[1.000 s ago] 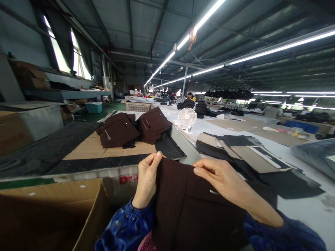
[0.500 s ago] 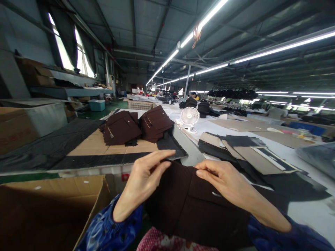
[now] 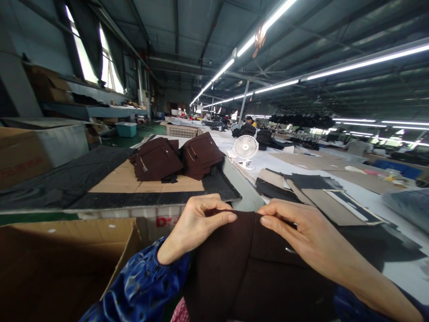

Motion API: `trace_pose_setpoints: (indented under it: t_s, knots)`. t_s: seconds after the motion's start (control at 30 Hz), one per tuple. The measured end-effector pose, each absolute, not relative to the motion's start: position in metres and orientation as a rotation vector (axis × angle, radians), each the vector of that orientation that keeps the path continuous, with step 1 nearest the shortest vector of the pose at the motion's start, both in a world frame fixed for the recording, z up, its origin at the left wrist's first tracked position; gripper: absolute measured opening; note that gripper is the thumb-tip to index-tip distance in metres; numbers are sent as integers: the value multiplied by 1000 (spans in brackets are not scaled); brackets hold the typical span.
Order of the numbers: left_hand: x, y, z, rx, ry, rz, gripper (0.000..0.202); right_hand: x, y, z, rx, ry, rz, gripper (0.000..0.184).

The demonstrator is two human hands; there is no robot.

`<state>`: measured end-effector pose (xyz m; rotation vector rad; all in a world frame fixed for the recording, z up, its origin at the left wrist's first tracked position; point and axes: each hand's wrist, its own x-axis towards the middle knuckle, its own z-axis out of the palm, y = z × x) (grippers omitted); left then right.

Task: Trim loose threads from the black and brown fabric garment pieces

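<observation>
A dark brown fabric piece [image 3: 248,268], with a ribbed section on its left and a seam beside it, hangs between my hands. My left hand [image 3: 197,226] pinches its top edge between thumb and fingers. A little to the right, my right hand [image 3: 298,228] pinches the same edge. A small shiny metallic detail [image 3: 291,250] shows on the cloth below my right fingers. Beyond my hands, two stacks of similar brown pieces, the left stack [image 3: 157,161] and the right stack [image 3: 203,154], lie on a flat cardboard sheet [image 3: 114,181].
A white clip fan [image 3: 246,146] stands on the table behind the stacks. Black and beige cut panels [image 3: 330,203] spread over the white table at right. An open cardboard box [image 3: 67,228] is at lower left. A person [image 3: 250,120] is far back.
My left hand has closed onto the top edge, its thumb and fingers now pinching the cloth. The fabric piece sits slightly further right and its ribbed part shows more fully.
</observation>
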<state>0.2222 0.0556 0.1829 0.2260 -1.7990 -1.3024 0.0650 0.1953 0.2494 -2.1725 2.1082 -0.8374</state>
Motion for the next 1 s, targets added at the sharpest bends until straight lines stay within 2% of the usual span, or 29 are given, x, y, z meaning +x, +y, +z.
trace_pose_setpoints:
  t_s: [0.17,0.3,0.53,0.6,0.8,0.9,1.0]
  knots:
    - [221,64,188,189,-1831,-1243,13,69,194,250,-2128,2075,-813,22]
    - [219,68,189,150,-1933,-1165,13,77,192,247,-2376,2037,-740,11]
    - [216,65,184,94,-2009,-1341,10,91,194,213,-2925,2135,-859,21]
    - [214,70,181,99,-2015,-1355,11,89,191,207,-2804,2088,-1015,22]
    - [210,81,174,-99,-2166,-1613,12,62,177,229,-1855,1994,-1495,28]
    - [214,73,177,29,-2065,-1579,13,56,180,235,-1828,1940,-1241,36]
    - [218,62,182,59,-2056,-1521,15,58,188,226,-1928,1879,-838,29]
